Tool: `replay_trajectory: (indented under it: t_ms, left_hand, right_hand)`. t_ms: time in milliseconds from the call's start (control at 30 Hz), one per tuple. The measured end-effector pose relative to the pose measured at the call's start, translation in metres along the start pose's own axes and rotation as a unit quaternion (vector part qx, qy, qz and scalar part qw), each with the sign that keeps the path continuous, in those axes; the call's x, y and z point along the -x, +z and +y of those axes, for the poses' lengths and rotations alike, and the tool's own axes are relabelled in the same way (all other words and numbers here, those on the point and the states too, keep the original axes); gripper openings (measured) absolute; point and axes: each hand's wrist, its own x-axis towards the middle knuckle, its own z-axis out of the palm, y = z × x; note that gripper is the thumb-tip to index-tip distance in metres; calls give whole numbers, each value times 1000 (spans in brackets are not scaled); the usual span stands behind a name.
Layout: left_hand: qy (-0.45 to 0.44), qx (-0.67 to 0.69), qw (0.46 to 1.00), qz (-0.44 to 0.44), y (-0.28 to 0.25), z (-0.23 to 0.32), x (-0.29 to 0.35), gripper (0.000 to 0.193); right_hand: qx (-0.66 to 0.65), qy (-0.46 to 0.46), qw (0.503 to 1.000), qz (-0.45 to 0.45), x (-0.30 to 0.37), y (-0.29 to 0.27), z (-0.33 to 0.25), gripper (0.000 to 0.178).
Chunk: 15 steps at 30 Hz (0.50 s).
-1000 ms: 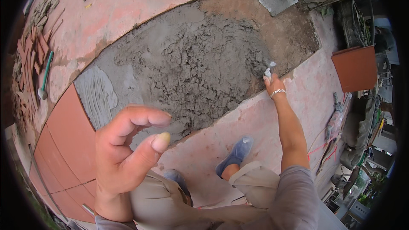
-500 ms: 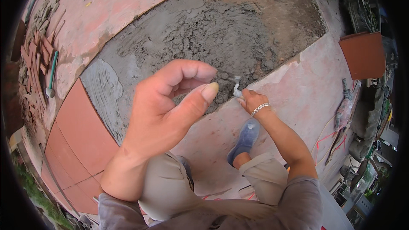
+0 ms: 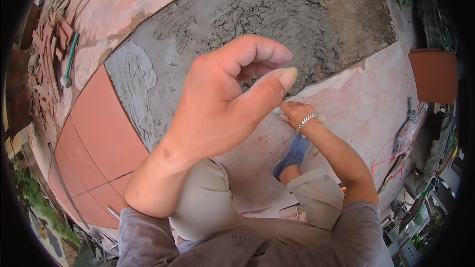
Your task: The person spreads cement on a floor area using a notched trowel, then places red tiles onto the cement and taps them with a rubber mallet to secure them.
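1. We hold our left hand (image 3: pixel 225 99) up high, near the camera. It is half curled, with a gap between the thumb tip and the first finger. We see nothing in it.
2. Our right hand (image 3: pixel 299 114) is lower down, partly behind the left thumb. Its fingers are bent around a pale handle (image 3: pixel 278 111). Most of that handle is hidden, so we cannot tell what is on its far end.
3. We wear a silver chain bracelet (image 3: pixel 306 121) on the right wrist.
4. The wet grey mortar (image 3: pixel 198 29) lies past our hands, in a long bed in the floor. It is lumpy in the middle and to the right. Near its left end is a smooth, pale grey patch (image 3: pixel 132 74) with streaks.
5. Flat red tiles (image 3: pixel 106 123) lie right beside that end. Brown dirt (image 3: pixel 366 20) shows at the other end.
6. Far to our left, a mallet (image 3: pixel 72 54) with a green handle lies beside broken tile strips (image 3: pixel 49 49).
7. Our blue shoe (image 3: pixel 293 155) is on the pink floor (image 3: pixel 366 94), just below the right hand.
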Motion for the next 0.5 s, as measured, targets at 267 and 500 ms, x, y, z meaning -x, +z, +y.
replay_trajectory:
  t_ms: [267, 500]
  left_hand:
    - [-17, 19, 1000, -1, -4, 4, 6, 23]
    - [11, -9, 1000, 1, -6, 3, 3, 21]
  right_hand:
    - [-10, -16, 998, 51, -3, -20, -23, 24]
    - [-116, 70, 987, -83, 20, 9, -94, 40]
